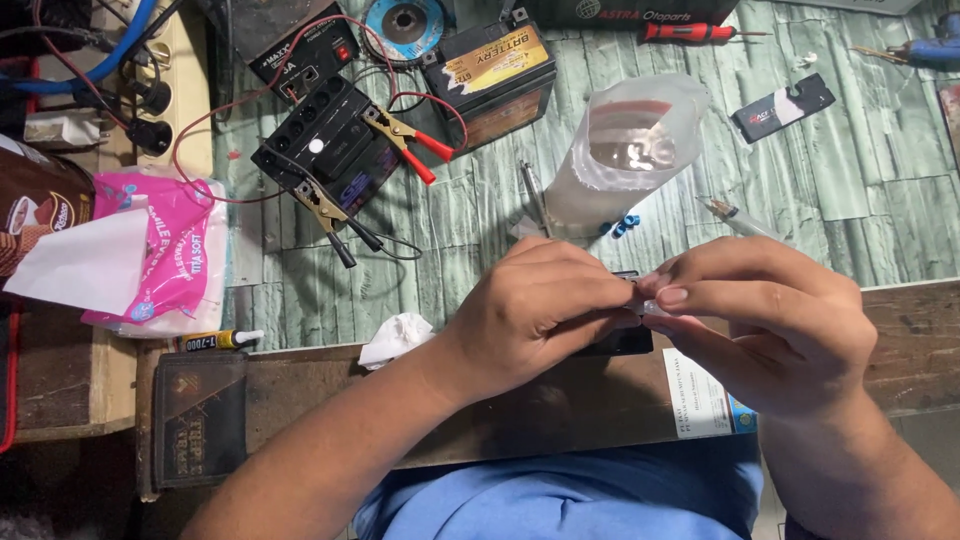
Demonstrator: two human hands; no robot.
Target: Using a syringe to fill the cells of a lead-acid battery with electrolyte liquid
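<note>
My left hand and my right hand meet fingertip to fingertip over the front edge of the bench. Between the fingertips they pinch a small clear and dark part; its shape is mostly hidden by the fingers. A flat black object lies under the left hand, partly covered. Just beyond the hands stands a clear plastic bag with liquid in it, and a syringe lies to its right.
Two small batteries with red and black clamp leads sit at the back. A pink tissue pack, a glue tube, a crumpled tissue and a dark wallet lie left. A red screwdriver lies far back.
</note>
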